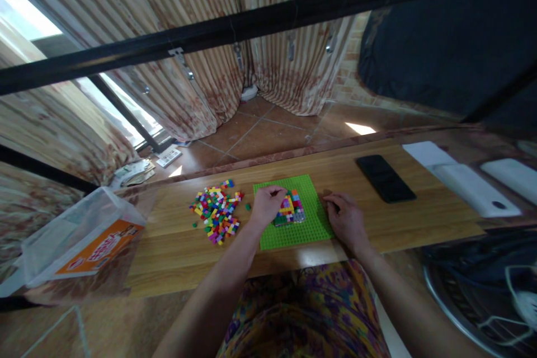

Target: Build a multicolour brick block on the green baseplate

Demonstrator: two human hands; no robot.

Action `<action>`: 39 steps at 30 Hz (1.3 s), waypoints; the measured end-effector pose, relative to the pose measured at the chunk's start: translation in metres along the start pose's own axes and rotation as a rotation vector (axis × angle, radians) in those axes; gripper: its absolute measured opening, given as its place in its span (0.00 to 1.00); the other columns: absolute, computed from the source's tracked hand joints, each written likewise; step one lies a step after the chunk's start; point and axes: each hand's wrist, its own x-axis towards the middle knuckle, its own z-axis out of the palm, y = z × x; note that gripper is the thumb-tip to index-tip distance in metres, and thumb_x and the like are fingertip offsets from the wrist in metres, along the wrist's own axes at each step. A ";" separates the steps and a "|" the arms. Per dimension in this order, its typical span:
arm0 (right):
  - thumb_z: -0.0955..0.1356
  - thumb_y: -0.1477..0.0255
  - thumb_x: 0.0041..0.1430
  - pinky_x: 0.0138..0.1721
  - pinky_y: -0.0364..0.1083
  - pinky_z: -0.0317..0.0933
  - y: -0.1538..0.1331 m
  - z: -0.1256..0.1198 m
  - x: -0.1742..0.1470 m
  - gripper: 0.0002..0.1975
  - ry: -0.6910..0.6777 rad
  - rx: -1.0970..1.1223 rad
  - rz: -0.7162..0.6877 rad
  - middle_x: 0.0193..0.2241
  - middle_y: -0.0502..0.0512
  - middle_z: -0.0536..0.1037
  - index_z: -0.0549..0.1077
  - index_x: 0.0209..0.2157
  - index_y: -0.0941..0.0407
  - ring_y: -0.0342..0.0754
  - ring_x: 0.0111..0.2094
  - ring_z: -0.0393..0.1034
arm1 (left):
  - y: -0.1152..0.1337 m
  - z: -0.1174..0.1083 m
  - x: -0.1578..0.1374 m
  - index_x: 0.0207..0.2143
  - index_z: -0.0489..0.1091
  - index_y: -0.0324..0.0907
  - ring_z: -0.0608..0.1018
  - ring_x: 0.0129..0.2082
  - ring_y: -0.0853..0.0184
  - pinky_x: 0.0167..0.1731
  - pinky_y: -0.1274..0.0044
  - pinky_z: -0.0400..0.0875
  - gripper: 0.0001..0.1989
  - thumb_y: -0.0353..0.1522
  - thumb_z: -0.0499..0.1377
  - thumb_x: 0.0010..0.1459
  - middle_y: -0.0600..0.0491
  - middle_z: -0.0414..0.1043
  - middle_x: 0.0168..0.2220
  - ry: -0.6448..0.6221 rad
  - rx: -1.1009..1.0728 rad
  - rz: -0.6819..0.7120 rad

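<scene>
My left hand (268, 203) reaches over a small multicoloured brick build (289, 208), its thumb and fingers pinched together at the upper left of it. Whatever lies between those fingertips is hidden or too small to name. The build sits on a bright green studded baseplate (279, 239), with yellow and orange bricks near its middle. Beside the plate's right edge, my right hand (346, 218) rests on the table with its fingers curled; what they close on, if anything, does not show. Left of the baseplate is a pile of loose small bricks (216, 210).
The wooden tabletop (176, 257) carries a black phone (385, 178) at the right and a white device (478, 190) beyond it. A clear plastic tub with an orange label (98, 249) stands at the left end. A dark metal rail (268, 22) crosses beyond the table.
</scene>
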 end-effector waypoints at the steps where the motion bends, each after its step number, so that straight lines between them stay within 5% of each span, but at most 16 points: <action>1: 0.62 0.72 0.60 0.42 0.52 0.67 0.000 0.000 0.000 0.13 -0.004 -0.001 -0.002 0.35 0.61 0.78 0.78 0.34 0.57 0.52 0.37 0.72 | 0.000 0.000 0.000 0.31 0.79 0.39 0.75 0.26 0.71 0.28 0.80 0.67 0.10 0.31 0.58 0.54 0.54 0.79 0.28 0.000 0.001 0.002; 16: 0.62 0.70 0.59 0.42 0.52 0.67 0.005 0.001 0.000 0.13 0.004 -0.011 -0.026 0.35 0.61 0.79 0.78 0.32 0.57 0.52 0.37 0.73 | 0.003 0.002 -0.007 0.31 0.77 0.39 0.77 0.30 0.70 0.33 0.79 0.70 0.09 0.29 0.56 0.57 0.54 0.78 0.29 0.066 0.026 0.072; 20: 0.61 0.70 0.60 0.41 0.52 0.68 0.007 0.002 -0.001 0.14 0.005 -0.022 -0.021 0.35 0.61 0.79 0.78 0.32 0.57 0.52 0.36 0.73 | 0.001 -0.025 -0.021 0.38 0.76 0.41 0.78 0.38 0.68 0.42 0.77 0.71 0.10 0.30 0.55 0.60 0.51 0.79 0.37 0.236 0.117 0.196; 24: 0.61 0.68 0.60 0.41 0.52 0.68 0.009 0.003 -0.002 0.14 0.011 -0.022 -0.031 0.35 0.60 0.79 0.77 0.33 0.56 0.52 0.37 0.73 | -0.010 -0.065 -0.036 0.39 0.75 0.39 0.77 0.33 0.67 0.38 0.76 0.71 0.11 0.25 0.54 0.58 0.49 0.78 0.36 0.316 0.373 0.106; 28: 0.61 0.67 0.60 0.41 0.52 0.68 0.011 0.004 -0.003 0.14 0.023 -0.016 -0.043 0.35 0.60 0.79 0.77 0.32 0.56 0.53 0.37 0.73 | -0.022 -0.084 -0.046 0.35 0.76 0.40 0.77 0.37 0.65 0.43 0.73 0.71 0.14 0.20 0.52 0.54 0.50 0.77 0.35 0.240 0.634 0.105; 39: 0.61 0.66 0.60 0.40 0.53 0.68 0.015 0.003 -0.004 0.14 0.002 -0.023 -0.037 0.36 0.61 0.78 0.77 0.34 0.56 0.53 0.37 0.73 | -0.031 -0.072 -0.050 0.34 0.75 0.41 0.75 0.45 0.64 0.50 0.73 0.68 0.14 0.20 0.52 0.54 0.48 0.76 0.38 0.097 0.847 0.109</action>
